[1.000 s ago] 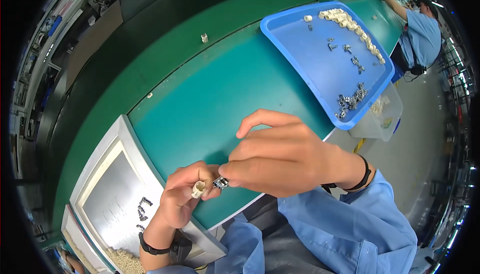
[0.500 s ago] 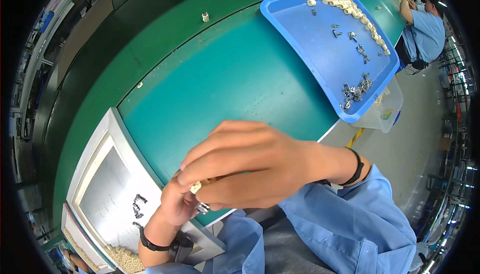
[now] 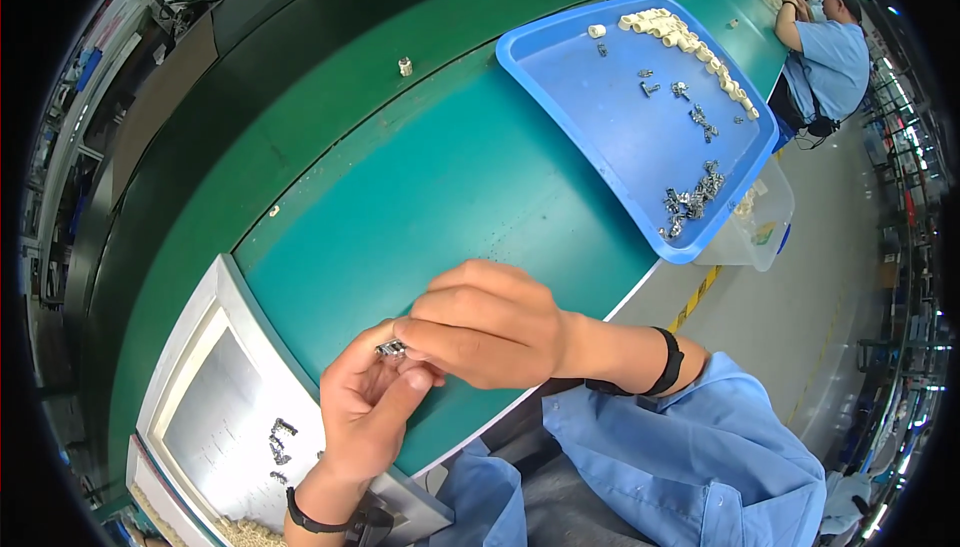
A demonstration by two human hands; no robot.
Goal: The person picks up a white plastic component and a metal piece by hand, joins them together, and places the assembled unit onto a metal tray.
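Both hands meet above the near part of the green bench. My right hand (image 3: 490, 325) comes in from the right, its fingers closed in a pinch on a small shiny metal part (image 3: 391, 348). Below and left of it, my left hand (image 3: 372, 412) is palm up, with thumb and fingers curled together under the right fingertips. The metal part lies against its forefinger. Whatever sits between the left thumb and fingers is hidden. Several similar metal parts (image 3: 281, 441) lie on the white-framed tray (image 3: 222, 292) beside my left wrist.
A blue tray (image 3: 560, 97) at the far right holds cream cylindrical pieces (image 3: 690, 42) and metal parts (image 3: 695, 197). A translucent bin (image 3: 765, 237) stands below it. Cream pieces (image 3: 245, 532) fill a corner near my left forearm. A co-worker (image 3: 830, 57) sits far right.
My right hand has drawn back, uncovering more of my left hand, which has turned palm up. The cream piece seen between the fingers is out of sight; the metal part now shows higher up.
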